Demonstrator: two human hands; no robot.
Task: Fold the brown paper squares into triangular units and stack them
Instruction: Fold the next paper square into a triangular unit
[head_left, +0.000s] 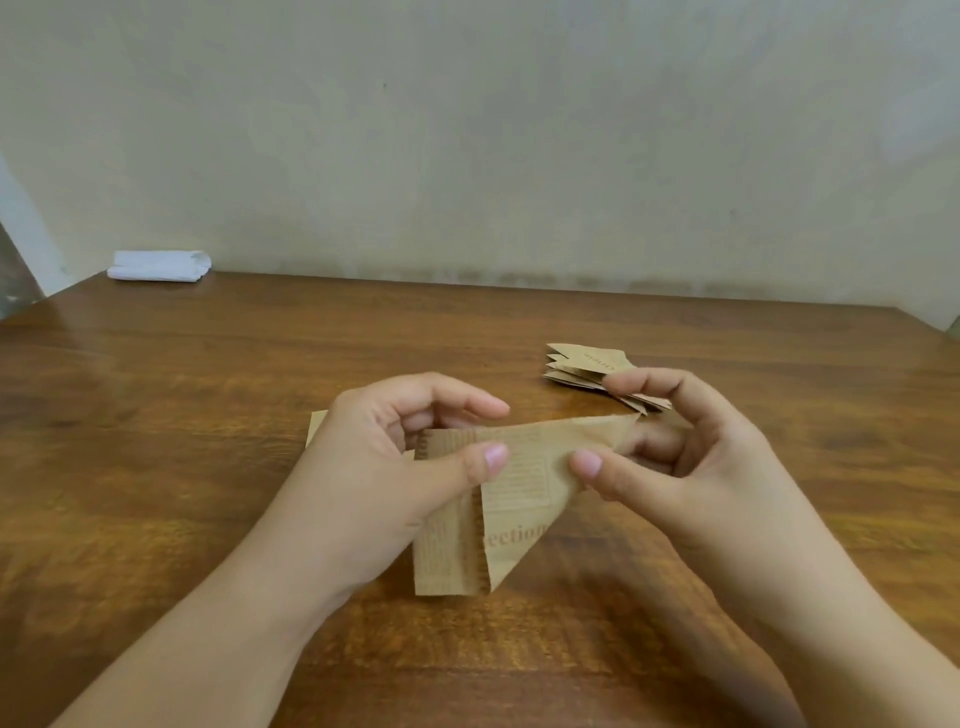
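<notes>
While we hold the brown paper (511, 486) above the desk (182, 415), the left hand (395, 457) pinches its printed upper-left part under the thumb, and the right hand (670, 452) pinches the right-hand fold. We judge that an uneven pull could skew the crease or tear the thin sheet, and a loose pinch could let the fold spring open. On the lower flap we read "ection", the start hidden. To the right, the stack of folded units (597, 376) carries small writing we cannot read; a careless right hand could knock it.
</notes>
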